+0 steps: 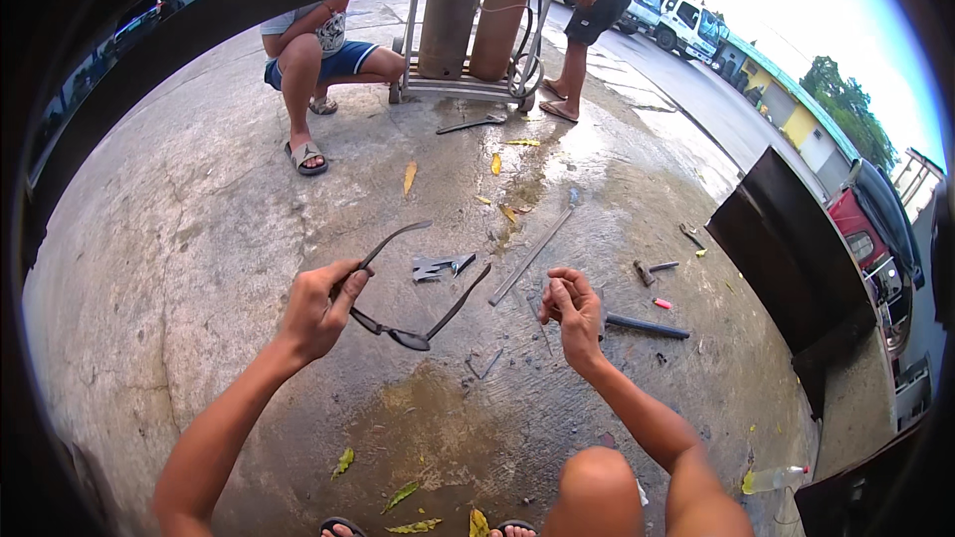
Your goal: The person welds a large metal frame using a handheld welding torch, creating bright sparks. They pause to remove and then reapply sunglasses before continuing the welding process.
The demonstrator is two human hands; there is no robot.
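My left hand [320, 310] is closed on a pair of dark sunglasses [408, 339], gripping them by one side, with both temple arms unfolded. The lenses hang low, over the wet concrete. To the right, my right hand [572, 316] is raised with its fingers curled and the thumb pressed in; whether anything is between them I cannot make out. A thin rod [540, 326] shows beside those fingers, held or lying behind them. Partly hidden behind this hand is a tool with a black handle [649, 326]. Between my hands, on the ground, lies a grey metal piece [432, 268].
A long flat metal bar [532, 255], a hammer [647, 272], a red lighter [663, 303] and a wrench [472, 124] lie on the concrete. Beyond stands a cart with gas cylinders [499, 30], between two people. Dark metal panels [791, 249] and a plastic bottle [774, 479] are at right.
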